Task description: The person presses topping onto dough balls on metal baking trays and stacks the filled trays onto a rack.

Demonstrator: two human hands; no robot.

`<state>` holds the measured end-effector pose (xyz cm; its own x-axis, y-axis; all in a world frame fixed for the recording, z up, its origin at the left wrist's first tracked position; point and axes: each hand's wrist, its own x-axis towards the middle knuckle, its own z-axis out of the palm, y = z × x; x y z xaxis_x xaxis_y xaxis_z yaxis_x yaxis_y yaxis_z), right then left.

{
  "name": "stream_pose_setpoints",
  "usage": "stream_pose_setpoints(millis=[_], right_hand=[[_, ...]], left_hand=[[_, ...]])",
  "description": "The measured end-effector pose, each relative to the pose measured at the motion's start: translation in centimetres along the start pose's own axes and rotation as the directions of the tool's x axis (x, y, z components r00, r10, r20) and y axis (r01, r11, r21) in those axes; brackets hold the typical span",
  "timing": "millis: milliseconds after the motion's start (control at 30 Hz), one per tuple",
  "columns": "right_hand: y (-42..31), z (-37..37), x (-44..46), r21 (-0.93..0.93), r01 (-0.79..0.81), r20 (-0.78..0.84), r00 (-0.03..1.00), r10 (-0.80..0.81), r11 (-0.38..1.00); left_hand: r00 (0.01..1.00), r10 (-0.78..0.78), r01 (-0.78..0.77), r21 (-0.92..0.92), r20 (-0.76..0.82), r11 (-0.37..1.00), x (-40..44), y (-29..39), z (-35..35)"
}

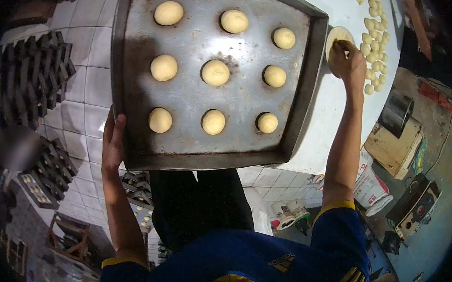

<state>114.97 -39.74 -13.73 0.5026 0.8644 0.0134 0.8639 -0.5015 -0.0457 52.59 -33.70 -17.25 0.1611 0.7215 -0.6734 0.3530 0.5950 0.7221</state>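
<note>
A deep, worn metal baking tray (190, 43) fills the middle of the view, its right side over the white table. Several pale dough balls (215, 73) sit in spaced rows on its bottom. My left hand (113, 143) grips the tray's left wall near the front corner, fingers along the outside. On the table to the right is a small round dish (339, 33) with pale contents. My right hand (348, 61) is over this dish, its fingers drawn together and partly inside; what they pinch is hidden. Many smaller dough pieces (375, 46) lie just beyond that hand.
The white table (317, 131) runs along the right. Dark stacked racks (31, 72) stand left on a tiled floor (95, 89), with another tray of dough (35, 189) lower down. A metal pot (395, 111), a white sack (372, 188) and a stove-like device (416, 207) are at right.
</note>
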Motion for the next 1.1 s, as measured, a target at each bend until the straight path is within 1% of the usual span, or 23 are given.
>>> stream_pose_setpoints(millis=[33, 67, 133, 167, 233, 267, 300, 333, 400, 433, 467, 500, 533, 600, 633, 667, 700, 733, 767, 833, 1000, 1067, 1100], right_hand=[[0.2, -0.1, 0.2, 0.103, -0.089, 0.033, 0.996, 0.086, 0.991], [0.8, -0.6, 0.3, 0.3, -0.161, 0.103, 0.985, 0.136, 0.94], [0.0, -1.7, 0.1, 0.564, -0.052, 0.001, 0.998, 0.062, 0.824], [-1.3, -2.1, -0.4, 0.569, -0.039, 0.002, 0.999, 0.046, 0.821], [-8.8, -4.3, -1.9, 0.792, -0.1, 0.082, 0.995, 0.058, 0.603], [-11.0, -4.0, -2.1, 0.784, -0.053, 0.1, 0.994, -0.042, 0.619], [-14.6, -3.5, -2.4, 0.785, -0.074, 0.129, 0.991, -0.044, 0.615], [-17.9, -2.8, -2.4, 0.84, -0.083, 0.16, 0.982, -0.097, 0.536], [-23.2, -0.3, -1.9, 0.838, 0.138, 0.02, 0.959, -0.283, 0.528], [-25.7, 1.5, -1.4, 0.838, 0.234, -0.072, 0.943, -0.325, 0.493], [-28.2, 1.5, -1.3, 0.817, 0.183, 0.0, 0.948, -0.317, 0.547], [-29.9, 3.0, -0.6, 0.76, 0.3, -0.092, 0.928, -0.361, 0.577], [-31.4, 4.2, 0.2, 0.761, 0.3, -0.092, 0.928, -0.362, 0.576], [-33.4, 6.1, 1.1, 0.577, 0.571, -0.308, 0.814, -0.492, 0.584], [-33.8, 6.5, 1.2, 0.576, 0.573, -0.307, 0.813, -0.495, 0.583], [-34.0, 6.9, 1.3, 0.486, 0.621, -0.32, 0.782, -0.536, 0.616], [-34.2, 7.1, 1.3, 0.389, 0.663, -0.328, 0.748, -0.577, 0.639], [-34.1, 7.2, 1.0, 0.386, 0.668, -0.329, 0.744, -0.581, 0.637], [-33.7, 7.2, 0.4, 0.342, 0.691, -0.342, 0.723, -0.601, 0.637], [-33.5, 6.4, -0.9, 0.295, 0.716, -0.356, 0.697, -0.623, 0.633], [-32.6, 5.4, -3.4, 0.14, 0.757, -0.275, 0.649, -0.71, 0.638], [-31.3, 4.0, -2.7, 0.154, 0.765, -0.308, 0.638, -0.705, 0.625], [-30.0, 3.1, -2.0, 0.297, 0.741, -0.348, 0.671, -0.655, 0.602]], left_hand=[[1.0, 0.017, -0.017, -0.01, 0.02, 1.0, 0.1, -0.4, -0.1], [0.999, 0.036, -0.035, -0.021, 0.037, 0.999, 0.3, -0.6, -0.2], [0.997, 0.04, -0.039, -0.028, 0.062, 0.999, 0.0, 0.4, 0.1], [0.999, 0.027, -0.026, -0.006, 0.032, 1.0, -0.2, 0.5, 0.3], [0.999, 0.025, -0.026, 0.055, 0.027, 0.998, 0.1, 0.0, -0.1], [0.999, 0.025, -0.026, 0.051, 0.024, 0.998, 0.3, -0.6, -0.4], [0.999, 0.032, -0.033, 0.066, 0.016, 0.997, 0.5, -1.1, -0.5], [0.999, 0.039, -0.039, 0.082, 0.009, 0.996, 0.6, -1.4, -0.6], [0.999, 0.032, -0.033, 0.083, 0.007, 0.996, 0.4, -0.8, -0.4], [1.0, 0.025, -0.026, 0.087, 0.01, 0.996, 0.3, -0.6, -0.4], [1.0, 0.026, -0.027, 0.088, 0.007, 0.996, 0.4, -0.8, -0.4], [1.0, 0.021, -0.021, 0.063, 0.002, 0.998, 0.5, -1.2, -0.3], [1.0, 0.014, -0.014, 0.037, -0.003, 0.999, 0.6, -1.4, -0.3], [0.999, 0.034, -0.034, 0.046, 0.003, 0.998, 0.5, -1.1, -0.3], [0.998, 0.056, -0.057, 0.056, 0.011, 0.997, 0.5, -0.8, -0.2], [0.998, 0.056, -0.056, 0.051, 0.009, 0.997, 0.5, -0.2, -0.4], [0.992, 0.07, -0.072, 0.012, 0.106, 0.997, 0.4, 1.0, -0.5], [0.975, 0.09, -0.086, -0.029, 0.201, 0.996, 0.4, 1.6, -0.6], [0.976, 0.093, -0.088, -0.033, 0.199, 0.996, 0.3, 1.3, -0.4], [0.998, 0.058, -0.058, 0.048, 0.01, 0.997, 0.1, 0.3, 0.1], [0.999, 0.047, -0.048, 0.09, 0.012, 0.995, 0.3, -0.1, 0.0], [0.998, 0.056, -0.056, 0.096, 0.002, 0.994, 0.4, -0.4, -0.2], [0.999, 0.047, -0.049, 0.105, 0.026, 0.993, 0.5, -0.4, -0.4]])
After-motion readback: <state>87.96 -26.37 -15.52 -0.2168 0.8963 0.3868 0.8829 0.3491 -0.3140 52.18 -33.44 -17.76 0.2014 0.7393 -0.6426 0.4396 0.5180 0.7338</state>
